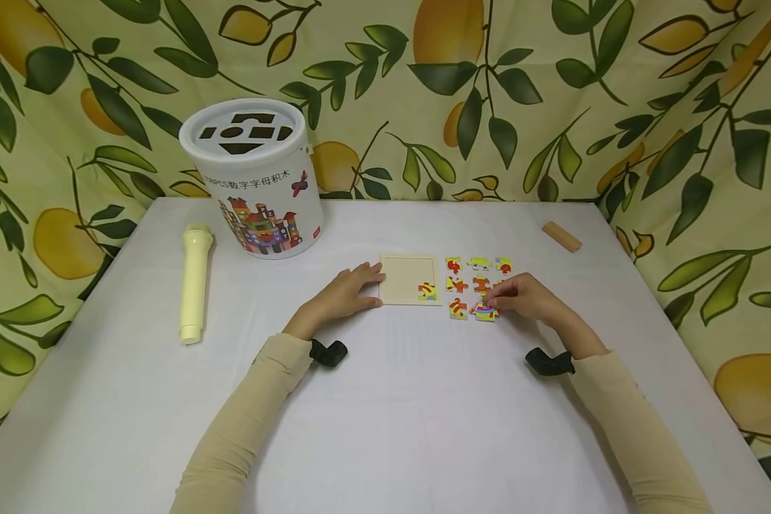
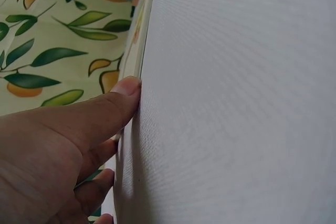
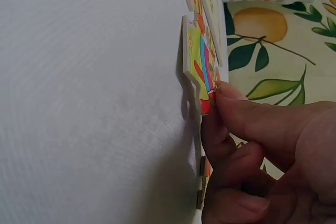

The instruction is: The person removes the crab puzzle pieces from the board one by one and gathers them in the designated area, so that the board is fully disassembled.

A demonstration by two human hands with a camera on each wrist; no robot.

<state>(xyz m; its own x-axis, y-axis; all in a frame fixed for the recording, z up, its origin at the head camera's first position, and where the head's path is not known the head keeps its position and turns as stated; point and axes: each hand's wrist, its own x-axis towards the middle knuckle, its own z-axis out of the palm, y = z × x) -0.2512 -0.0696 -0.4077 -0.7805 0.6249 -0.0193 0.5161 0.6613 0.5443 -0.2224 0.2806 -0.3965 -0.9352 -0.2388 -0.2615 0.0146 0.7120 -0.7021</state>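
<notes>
A square wooden puzzle board (image 1: 400, 280) lies on the table with one puzzle piece (image 1: 427, 291) in its lower right corner. My left hand (image 1: 342, 293) rests at the board's left side, thumb and fingers spread; in the left wrist view its thumb (image 2: 126, 87) presses against the board's edge. My right hand (image 1: 522, 297) pinches a rainbow-striped puzzle piece (image 3: 202, 66) between thumb and fingers, its near edge tilted up in the right wrist view. Several other puzzle pieces (image 1: 457, 285) lie in rows to the right of the board, some partly hidden behind my right hand.
A white lidded bucket (image 1: 257, 185) with shaped holes in its top stands at the back left. Left of my left hand lies a cream microphone-shaped object (image 1: 195, 285). A small brown wooden block (image 1: 562, 236) sits at the back right. Behind the white table (image 1: 398, 428) hangs a leaf-patterned cloth (image 1: 373, 164).
</notes>
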